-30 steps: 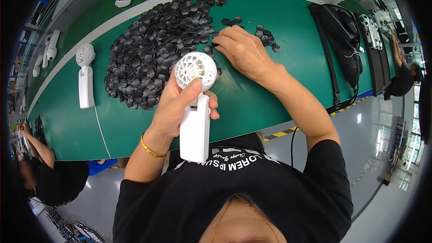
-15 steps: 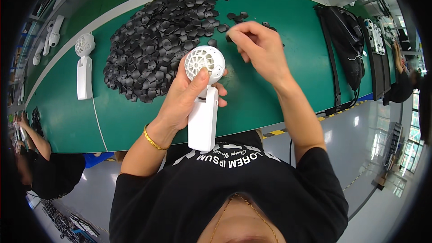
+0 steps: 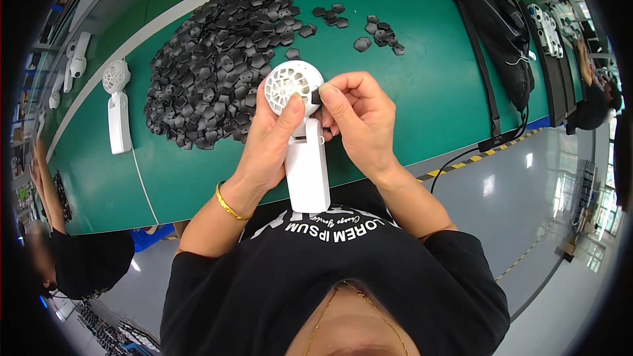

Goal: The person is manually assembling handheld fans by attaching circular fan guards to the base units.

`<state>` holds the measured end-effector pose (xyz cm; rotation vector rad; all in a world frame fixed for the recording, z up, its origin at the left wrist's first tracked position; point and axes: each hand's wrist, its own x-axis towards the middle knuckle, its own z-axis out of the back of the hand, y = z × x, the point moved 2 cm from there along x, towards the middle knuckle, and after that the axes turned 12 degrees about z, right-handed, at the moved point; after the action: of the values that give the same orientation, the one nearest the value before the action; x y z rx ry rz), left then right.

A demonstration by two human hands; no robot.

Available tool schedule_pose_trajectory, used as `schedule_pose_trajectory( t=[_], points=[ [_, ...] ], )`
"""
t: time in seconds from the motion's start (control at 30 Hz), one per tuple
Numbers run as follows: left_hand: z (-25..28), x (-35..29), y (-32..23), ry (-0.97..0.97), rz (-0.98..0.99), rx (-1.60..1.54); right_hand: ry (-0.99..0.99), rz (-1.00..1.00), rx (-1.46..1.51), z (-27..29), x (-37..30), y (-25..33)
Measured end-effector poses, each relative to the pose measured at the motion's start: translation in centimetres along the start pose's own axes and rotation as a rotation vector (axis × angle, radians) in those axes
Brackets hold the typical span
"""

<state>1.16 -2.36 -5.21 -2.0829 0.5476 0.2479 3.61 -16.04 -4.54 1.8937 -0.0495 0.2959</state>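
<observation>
My left hand (image 3: 269, 135) is wrapped round the head of a white handheld fan (image 3: 308, 175), its thumb lying on the round grille. The fan's handle points down toward my body. At the right side of the fan's head, my right hand (image 3: 362, 118) pinches a small black pentagonal piece (image 3: 316, 97) between thumb and forefinger. That piece touches or nearly touches the white shell; the fingers partly hide it. A large pile of black pentagonal pieces (image 3: 211, 66) spreads over the green table just beyond my left hand.
Loose black pieces (image 3: 381, 31) lie right of the pile. Another white fan (image 3: 119, 118) stands at the left on the green table (image 3: 422, 92), near a white cable. A black bag (image 3: 498, 39) lies at the right end. A co-worker (image 3: 86, 257) is at the far left.
My right hand has come down and left from the loose pieces to the fan's head, with a black piece in its fingers. The left hand still holds the fan, slightly turned.
</observation>
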Motion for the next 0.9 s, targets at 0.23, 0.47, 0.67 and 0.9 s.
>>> schedule_pose_trajectory(
  t=[0.23,0.47,0.67,0.9],
  points=[
    [-0.2,0.1,-0.1,-0.001,0.016,-0.019,0.033,-0.012,-0.088,0.2,0.3,-0.2],
    [-0.4,0.2,0.2,-0.037,-0.020,0.010,0.021,0.028,-0.162,0.7,0.6,-0.7],
    [-0.2,0.1,0.2,0.019,0.065,0.015,0.170,0.040,-0.262,1.5,1.0,0.7],
    [-0.4,0.2,0.2,0.006,0.053,0.030,0.179,0.136,-0.425,1.6,1.0,1.3]
  ],
)
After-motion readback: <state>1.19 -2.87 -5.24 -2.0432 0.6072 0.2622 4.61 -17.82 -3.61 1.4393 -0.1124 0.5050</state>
